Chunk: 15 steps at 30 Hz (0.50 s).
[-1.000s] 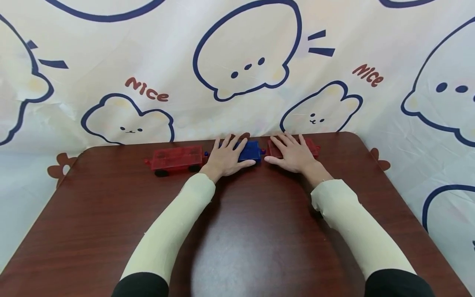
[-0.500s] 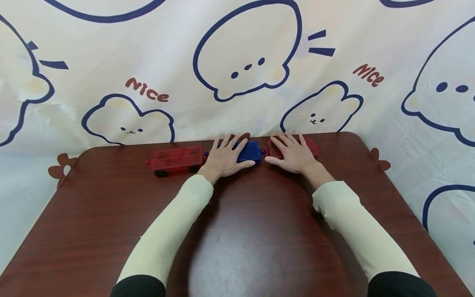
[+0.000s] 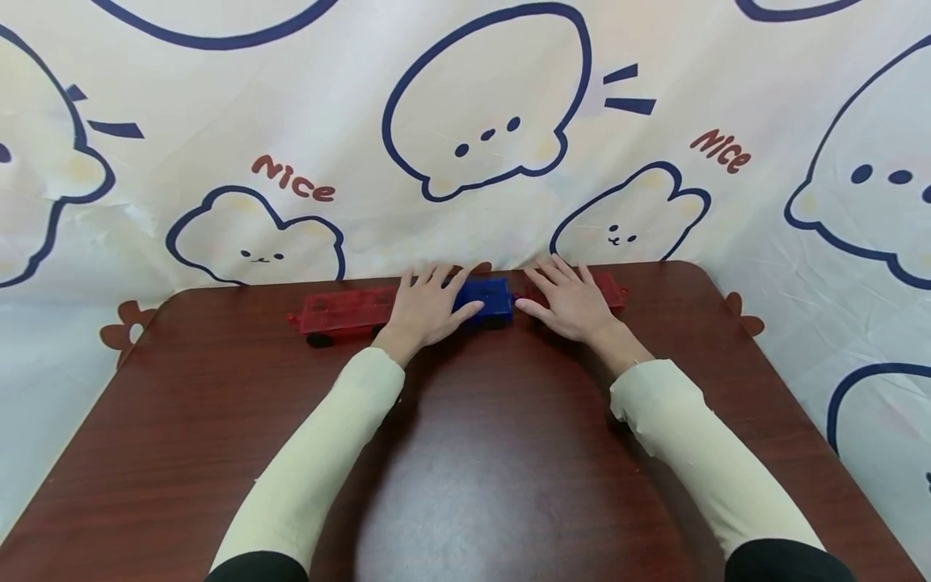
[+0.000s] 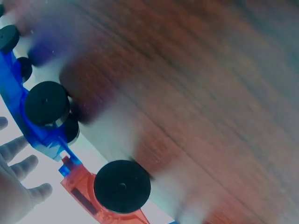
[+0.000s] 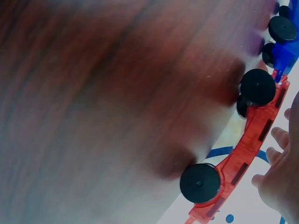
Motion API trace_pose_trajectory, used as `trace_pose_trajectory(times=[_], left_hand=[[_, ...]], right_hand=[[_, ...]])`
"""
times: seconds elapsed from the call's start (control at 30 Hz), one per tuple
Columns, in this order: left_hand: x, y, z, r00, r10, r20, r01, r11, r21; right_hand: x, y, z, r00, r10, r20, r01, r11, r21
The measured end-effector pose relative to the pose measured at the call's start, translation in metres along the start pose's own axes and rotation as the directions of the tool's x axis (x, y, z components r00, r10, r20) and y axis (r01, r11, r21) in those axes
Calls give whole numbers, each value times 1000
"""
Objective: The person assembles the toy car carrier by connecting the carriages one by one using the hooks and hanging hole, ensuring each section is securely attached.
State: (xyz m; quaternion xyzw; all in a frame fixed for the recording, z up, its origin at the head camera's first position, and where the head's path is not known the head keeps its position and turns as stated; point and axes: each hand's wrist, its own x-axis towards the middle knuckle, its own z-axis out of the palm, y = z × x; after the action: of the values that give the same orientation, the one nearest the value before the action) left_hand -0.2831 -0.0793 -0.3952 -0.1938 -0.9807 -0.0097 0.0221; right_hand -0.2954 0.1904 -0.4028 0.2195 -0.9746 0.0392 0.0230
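Note:
A row of see-through toy train cars on black wheels stands along the far table edge in the head view: a red car (image 3: 349, 311) on the left, a blue car (image 3: 489, 299) in the middle and another red car (image 3: 609, 293) on the right. Couplings link the blue car to a red one in both wrist views. My left hand (image 3: 425, 311) lies with spread fingers over the joint of the left red car and the blue car, hiding it. Over the right red car is my right hand (image 3: 570, 305), fingers extended. Whether either hand touches the cars I cannot tell.
The brown wooden table (image 3: 465, 453) stretches toward me, with its far edge just behind the cars. A pale cloth (image 3: 465, 226) with cartoon drawings hangs behind the table and along its sides.
My left hand has shifted a little left, uncovering more of the blue car and covering the left red car's right end. The right hand and the cars stay nearly in place.

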Motion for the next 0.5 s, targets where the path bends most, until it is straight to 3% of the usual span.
trace_pose_trajectory(times=[0.5], left_hand=[[-26, -23, -17, 995, -58, -84, 57, 998, -14]], right_hand=[[-6, -8, -13, 1000, 8, -20, -8, 1000, 8]])
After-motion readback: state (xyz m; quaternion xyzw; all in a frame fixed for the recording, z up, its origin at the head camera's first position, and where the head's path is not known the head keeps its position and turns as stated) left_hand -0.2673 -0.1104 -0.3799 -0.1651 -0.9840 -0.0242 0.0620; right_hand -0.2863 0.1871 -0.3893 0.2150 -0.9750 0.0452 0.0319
